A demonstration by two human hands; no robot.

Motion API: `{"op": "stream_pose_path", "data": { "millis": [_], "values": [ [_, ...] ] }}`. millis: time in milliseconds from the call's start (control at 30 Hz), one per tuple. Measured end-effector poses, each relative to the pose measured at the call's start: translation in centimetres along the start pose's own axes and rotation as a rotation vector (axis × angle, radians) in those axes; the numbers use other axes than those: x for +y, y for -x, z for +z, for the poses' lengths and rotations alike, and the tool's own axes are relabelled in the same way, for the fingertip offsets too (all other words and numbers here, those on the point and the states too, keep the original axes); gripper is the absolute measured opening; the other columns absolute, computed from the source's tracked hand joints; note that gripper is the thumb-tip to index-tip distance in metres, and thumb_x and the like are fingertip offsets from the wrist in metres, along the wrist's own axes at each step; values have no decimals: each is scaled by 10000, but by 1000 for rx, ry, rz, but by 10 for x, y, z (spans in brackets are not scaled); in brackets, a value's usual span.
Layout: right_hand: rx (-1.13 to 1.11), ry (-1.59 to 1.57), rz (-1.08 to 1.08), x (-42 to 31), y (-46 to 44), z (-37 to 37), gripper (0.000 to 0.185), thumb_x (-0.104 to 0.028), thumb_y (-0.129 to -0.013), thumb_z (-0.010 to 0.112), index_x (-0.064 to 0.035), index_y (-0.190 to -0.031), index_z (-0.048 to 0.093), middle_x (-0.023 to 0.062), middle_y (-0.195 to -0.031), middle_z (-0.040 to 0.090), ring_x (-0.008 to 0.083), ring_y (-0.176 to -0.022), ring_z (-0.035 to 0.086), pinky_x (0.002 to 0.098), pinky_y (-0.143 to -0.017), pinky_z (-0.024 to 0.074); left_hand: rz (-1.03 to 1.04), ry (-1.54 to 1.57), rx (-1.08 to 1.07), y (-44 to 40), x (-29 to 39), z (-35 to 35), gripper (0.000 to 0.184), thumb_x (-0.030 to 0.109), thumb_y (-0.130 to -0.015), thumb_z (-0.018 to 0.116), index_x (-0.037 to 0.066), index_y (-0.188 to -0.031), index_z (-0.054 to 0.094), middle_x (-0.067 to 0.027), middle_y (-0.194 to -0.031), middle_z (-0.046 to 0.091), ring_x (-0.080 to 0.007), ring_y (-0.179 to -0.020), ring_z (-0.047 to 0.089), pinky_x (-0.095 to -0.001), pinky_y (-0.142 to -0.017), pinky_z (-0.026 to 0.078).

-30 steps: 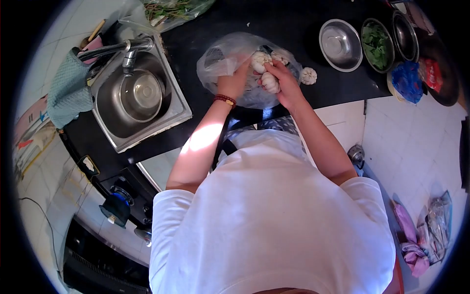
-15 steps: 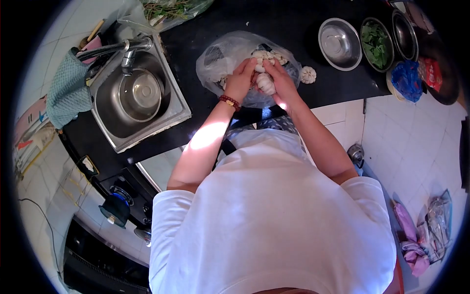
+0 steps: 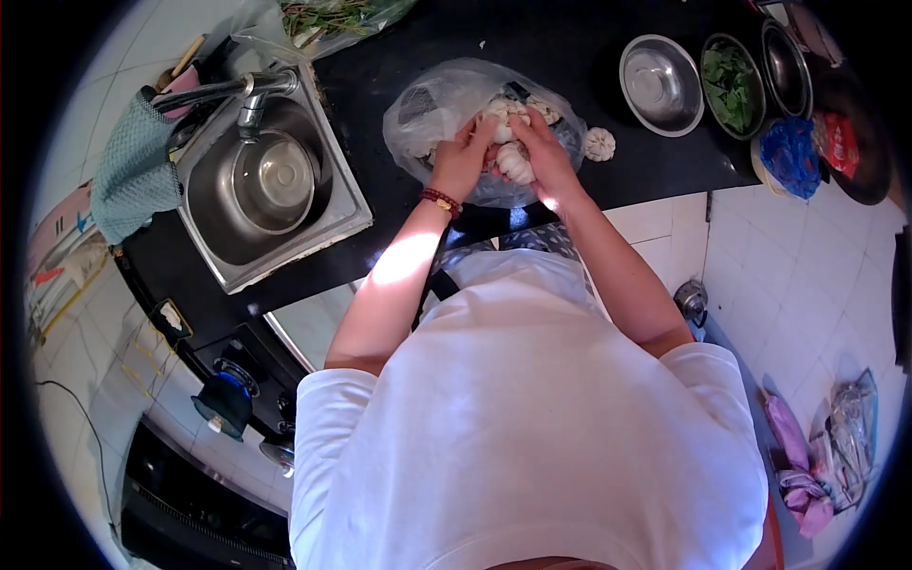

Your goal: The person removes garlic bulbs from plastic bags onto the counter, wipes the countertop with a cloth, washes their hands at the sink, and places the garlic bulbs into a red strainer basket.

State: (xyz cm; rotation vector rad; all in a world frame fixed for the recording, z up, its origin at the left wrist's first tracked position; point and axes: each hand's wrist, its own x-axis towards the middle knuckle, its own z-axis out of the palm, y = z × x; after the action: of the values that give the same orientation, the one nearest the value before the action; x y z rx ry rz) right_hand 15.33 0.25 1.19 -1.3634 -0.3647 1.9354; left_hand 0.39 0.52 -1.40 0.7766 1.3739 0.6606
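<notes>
A clear plastic bag lies spread on the black counter, with several white garlic bulbs in it. Over it, my left hand is closed, its fingertips at an upper garlic bulb. Close beside it, my right hand is curled round a larger garlic bulb whose skin has purplish streaks. The fingers of both hands are partly hidden under the bulbs. Just right of the bag, one more garlic bulb sits on the counter.
A steel sink with a metal pot is on the left. To the right stand a steel bowl and a bowl of green leaves. A bag of stems lies at the back. A blue flame burns on the stove at lower left.
My left hand has shifted slightly down and left, and the upper garlic bulb shows more clearly between my hands. My right hand stays round its bulb.
</notes>
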Motion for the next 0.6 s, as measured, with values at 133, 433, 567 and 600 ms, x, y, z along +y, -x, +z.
{"op": "stream_pose_path", "data": {
  "millis": [133,433,567,600],
  "values": [
    [-1,57,-148,17,-12,-9,470,-321,-951,578,-111,-1340,419,112,-1107,591,191,-803,647,340,-597,540,43,-109,-7,2,7,2,339,303,-945,606,51,-1172,623,14,-814,624,-38,-628,520,-195,-552,423],
    [-169,-195,37,6,3,-10,429,-335,-992,486,-154,-1369,391,115,-983,621,216,-733,641,325,-526,509,149,-132,93,13,20,12,329,288,-993,510,47,-1181,631,-49,-888,663,-79,-695,597,-240,-634,488],
    [-166,-325,71,12,0,-3,379,-346,-993,476,-137,-1304,422,109,-870,617,212,-681,625,307,-503,483,396,-436,269,11,19,17,297,232,-1002,449,75,-1162,645,-136,-925,680,-234,-764,654,-335,-709,504],
    [-183,-345,102,12,0,-3,364,-344,-992,479,-128,-1282,434,108,-850,613,209,-669,619,304,-500,477,513,-521,305,6,16,13,292,217,-999,443,83,-1159,647,-151,-945,679,-276,-801,657,-360,-735,502]
  ]
}}
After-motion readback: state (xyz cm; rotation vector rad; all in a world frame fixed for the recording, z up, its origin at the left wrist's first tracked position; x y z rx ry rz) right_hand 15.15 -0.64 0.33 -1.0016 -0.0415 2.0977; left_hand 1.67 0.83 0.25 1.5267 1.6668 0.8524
